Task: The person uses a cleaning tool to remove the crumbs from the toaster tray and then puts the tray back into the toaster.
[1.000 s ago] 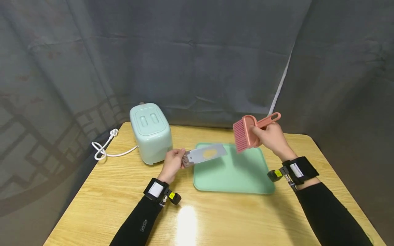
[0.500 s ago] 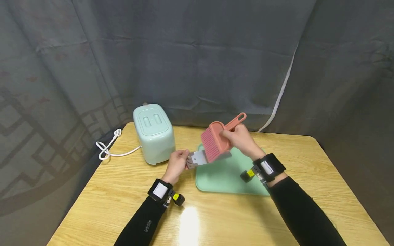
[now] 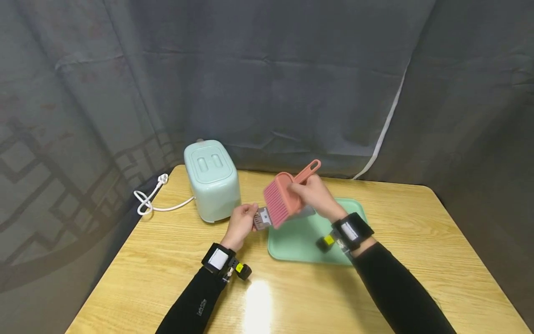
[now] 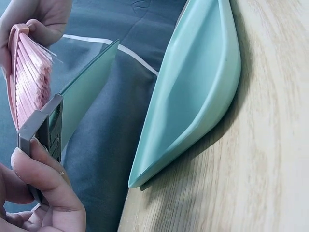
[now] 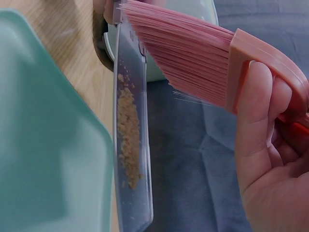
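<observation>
My left hand pinches the grey end of a flat metal crumb tray, held in the air over the left part of a mint-green serving tray. Brown crumbs lie along the crumb tray in the right wrist view. With fingers and thumb, my right hand grips a pink cleaning brush near its head. Its bristles are at the held end of the crumb tray; whether they touch it I cannot tell. In the head view the brush hides the crumbs and much of the crumb tray.
A mint-green toaster with two slots in its lid stands just left of my left hand. Its white cord and plug lie at the table's left edge. Grey cloth hangs behind the wooden table.
My right hand has brought the brush leftward and down, from over the serving tray to the crumb tray's held end. My left hand has stayed nearly in place with the crumb tray.
</observation>
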Demonstrator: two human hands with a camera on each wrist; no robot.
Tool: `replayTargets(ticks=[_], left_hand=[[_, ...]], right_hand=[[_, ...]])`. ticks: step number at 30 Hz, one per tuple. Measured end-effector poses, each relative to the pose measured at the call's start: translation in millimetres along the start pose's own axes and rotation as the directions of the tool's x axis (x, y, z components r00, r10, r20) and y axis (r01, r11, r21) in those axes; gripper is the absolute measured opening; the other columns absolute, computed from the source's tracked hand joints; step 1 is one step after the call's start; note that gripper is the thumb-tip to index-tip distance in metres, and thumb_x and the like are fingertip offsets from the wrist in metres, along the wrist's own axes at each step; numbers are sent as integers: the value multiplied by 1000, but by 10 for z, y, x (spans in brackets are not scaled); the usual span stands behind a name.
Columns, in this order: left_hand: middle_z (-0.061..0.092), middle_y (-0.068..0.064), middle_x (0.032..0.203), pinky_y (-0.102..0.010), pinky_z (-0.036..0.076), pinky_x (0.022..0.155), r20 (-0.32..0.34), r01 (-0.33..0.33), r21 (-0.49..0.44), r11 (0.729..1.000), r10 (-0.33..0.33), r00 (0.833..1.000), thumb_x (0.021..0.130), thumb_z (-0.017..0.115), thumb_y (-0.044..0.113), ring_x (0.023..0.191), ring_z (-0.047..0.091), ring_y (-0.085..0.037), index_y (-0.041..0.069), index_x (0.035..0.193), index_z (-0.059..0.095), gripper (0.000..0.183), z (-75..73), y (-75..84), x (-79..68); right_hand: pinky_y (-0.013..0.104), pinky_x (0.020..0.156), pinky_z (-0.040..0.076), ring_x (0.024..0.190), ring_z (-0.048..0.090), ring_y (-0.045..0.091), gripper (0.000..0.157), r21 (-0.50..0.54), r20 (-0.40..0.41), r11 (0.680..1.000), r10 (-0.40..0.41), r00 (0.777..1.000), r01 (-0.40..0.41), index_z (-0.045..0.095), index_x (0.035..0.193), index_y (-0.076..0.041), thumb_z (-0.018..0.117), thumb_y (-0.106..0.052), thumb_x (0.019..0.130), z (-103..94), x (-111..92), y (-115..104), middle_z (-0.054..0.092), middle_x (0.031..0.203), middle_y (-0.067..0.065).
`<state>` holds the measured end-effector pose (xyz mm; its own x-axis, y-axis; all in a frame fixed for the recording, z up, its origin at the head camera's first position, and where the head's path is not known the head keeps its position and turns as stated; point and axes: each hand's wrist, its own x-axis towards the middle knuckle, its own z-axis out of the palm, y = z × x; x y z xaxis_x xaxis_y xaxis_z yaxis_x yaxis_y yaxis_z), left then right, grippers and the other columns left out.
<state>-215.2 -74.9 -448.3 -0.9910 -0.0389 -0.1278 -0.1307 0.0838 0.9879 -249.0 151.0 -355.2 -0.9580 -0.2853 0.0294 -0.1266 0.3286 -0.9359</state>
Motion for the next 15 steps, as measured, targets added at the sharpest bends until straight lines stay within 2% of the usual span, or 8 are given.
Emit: replayTargets(ticks=[6,15], left_hand=[[63,-5,86,-22,47,55,6,2,12,1000,-2,1000,110,52,27,63,52,-9,-6,119,66,37,4,5,-18],[63,-5,86,-22,46,54,3,-7,6,1000,7,1000,110,51,26,63,52,-9,-7,119,66,37,-5,-12,-23]], right_hand=[[35,49,54,48,62,16,19,-2,2,1000,20,1000,-20,69,93,1,61,-16,96,80,23,29,69,66,6],[31,49,54,52,64,16,19,-9,7,1000,16,1000,-16,68,95,2,62,-15,96,144,20,16,72,72,8]])
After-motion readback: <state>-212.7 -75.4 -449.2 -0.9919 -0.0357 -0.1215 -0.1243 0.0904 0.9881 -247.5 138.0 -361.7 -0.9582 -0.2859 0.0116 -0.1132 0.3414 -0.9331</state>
